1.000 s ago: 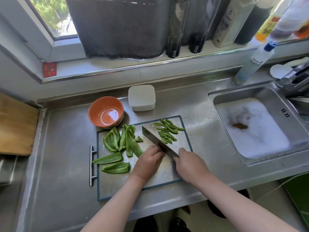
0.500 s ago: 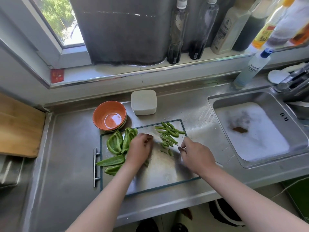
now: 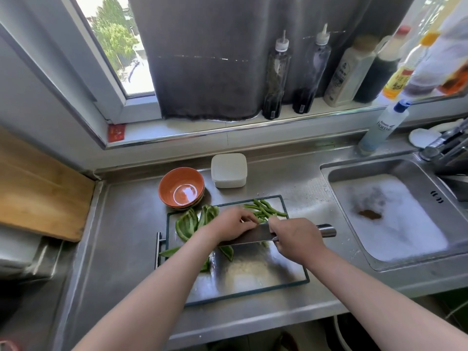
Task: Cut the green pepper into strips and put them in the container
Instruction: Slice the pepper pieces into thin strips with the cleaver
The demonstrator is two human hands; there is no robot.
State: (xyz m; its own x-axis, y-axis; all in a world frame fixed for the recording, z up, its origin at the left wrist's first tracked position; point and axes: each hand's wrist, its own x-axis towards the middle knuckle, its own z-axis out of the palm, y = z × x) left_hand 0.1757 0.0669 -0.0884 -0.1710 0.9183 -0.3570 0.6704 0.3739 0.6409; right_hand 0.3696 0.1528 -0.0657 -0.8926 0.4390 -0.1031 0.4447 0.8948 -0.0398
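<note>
- Hold the right hand [image 3: 296,239] clamped round the knife [image 3: 249,236] handle, blade flat and low over the cutting board [image 3: 253,274].
- Tuck curled fingers of the left hand [image 3: 231,222] clear of the edge; cannot tell whether pinching a strip.
- Gather the cut strips [image 3: 266,210], piled at the board's far right corner.
- Leave the uncut pepper pieces [image 3: 187,224] at the left edge.
- Aim for the white container [image 3: 229,169], on the worktop beyond the board's far edge.
</note>
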